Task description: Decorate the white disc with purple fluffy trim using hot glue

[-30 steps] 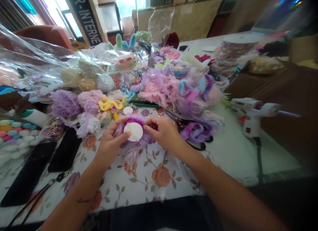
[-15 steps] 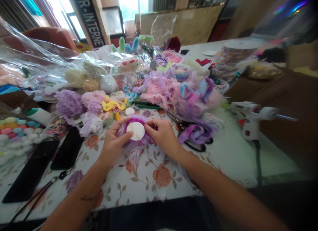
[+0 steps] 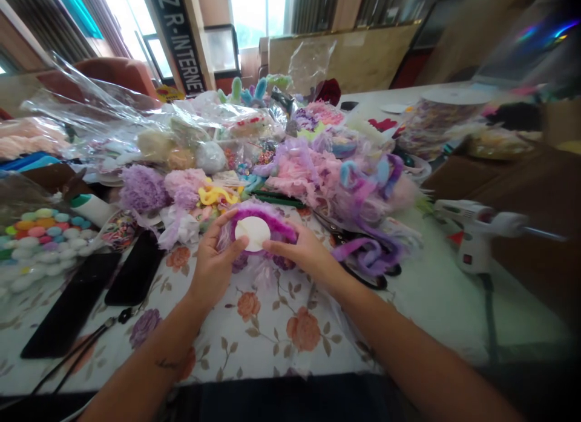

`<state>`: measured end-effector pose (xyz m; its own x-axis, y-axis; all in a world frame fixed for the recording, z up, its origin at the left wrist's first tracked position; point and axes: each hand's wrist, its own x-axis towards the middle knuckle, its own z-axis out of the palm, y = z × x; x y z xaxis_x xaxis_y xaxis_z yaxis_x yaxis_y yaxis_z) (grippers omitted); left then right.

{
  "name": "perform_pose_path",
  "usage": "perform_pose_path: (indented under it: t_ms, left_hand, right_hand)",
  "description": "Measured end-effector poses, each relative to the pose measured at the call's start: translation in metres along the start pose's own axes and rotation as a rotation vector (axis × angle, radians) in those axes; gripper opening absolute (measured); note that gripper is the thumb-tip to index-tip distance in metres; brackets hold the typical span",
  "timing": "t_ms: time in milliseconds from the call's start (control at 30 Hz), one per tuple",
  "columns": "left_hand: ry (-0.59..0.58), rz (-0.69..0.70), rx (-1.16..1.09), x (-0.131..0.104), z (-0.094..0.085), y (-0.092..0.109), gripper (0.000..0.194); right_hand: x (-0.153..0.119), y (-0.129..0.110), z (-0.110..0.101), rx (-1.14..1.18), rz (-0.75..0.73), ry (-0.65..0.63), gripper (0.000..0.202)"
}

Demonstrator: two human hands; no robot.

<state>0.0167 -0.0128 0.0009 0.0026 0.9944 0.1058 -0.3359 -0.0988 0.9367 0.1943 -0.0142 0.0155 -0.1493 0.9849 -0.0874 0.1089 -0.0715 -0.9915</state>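
Observation:
A round white disc (image 3: 253,234) with a fuzzy purple strip (image 3: 275,220) around its upper edge is held between my two hands. My left hand (image 3: 216,252) grips it from the left, its thumb on the disc's face. On the right, my right hand (image 3: 308,252) pinches the disc's lower right edge and the end of the purple strip. Pale lilac fluff hangs around and below the disc. The fingers behind it are partly hidden.
Black scissors (image 3: 379,283) and purple fuzzy strips (image 3: 363,249) lie to the right, with a white glue gun (image 3: 474,234) beyond. Two black phones (image 3: 134,269) are on the left. Yarn, pompoms (image 3: 144,189) and plastic bags (image 3: 100,116) fill the back.
The view has shifted, so the scene sits further right. My right fingers have spread along the piece, and more of the purple strip shows at the disc's upper right.

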Motion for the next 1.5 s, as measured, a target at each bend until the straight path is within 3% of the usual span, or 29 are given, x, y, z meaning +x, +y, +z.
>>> perform_pose_path:
  t_ms: [100, 300, 533, 933, 1100, 1300, 1500]
  left_hand:
    - [-0.020, 0.046, 0.084, -0.003, 0.001, -0.002, 0.048]
    - [-0.092, 0.066, 0.104, 0.000, -0.004, 0.008, 0.063]
    - [-0.089, -0.070, 0.100, 0.009, -0.015, 0.013, 0.031]
    - [-0.087, -0.195, -0.055, 0.007, -0.010, 0.010, 0.024]
    - [-0.090, -0.220, -0.053, 0.007, -0.009, 0.010, 0.023]
    - [-0.225, -0.118, 0.094, 0.008, -0.013, 0.018, 0.040]
    - [-0.192, -0.155, 0.275, 0.005, -0.009, 0.026, 0.026]
  right_hand:
    - [-0.003, -0.004, 0.002, 0.155, 0.005, -0.081, 0.041]
    - [0.000, -0.003, -0.003, 0.169, -0.025, -0.050, 0.036]
    - [0.003, 0.000, -0.007, 0.077, 0.032, -0.078, 0.040]
    - [0.000, 0.003, -0.007, 0.109, -0.051, -0.069, 0.031]
    - [0.002, 0.002, -0.013, 0.029, -0.045, -0.083, 0.030]
    - [0.002, -0.003, -0.016, -0.183, -0.106, -0.138, 0.026]
    - [-0.002, -0.010, -0.012, -0.261, -0.158, -0.198, 0.021]
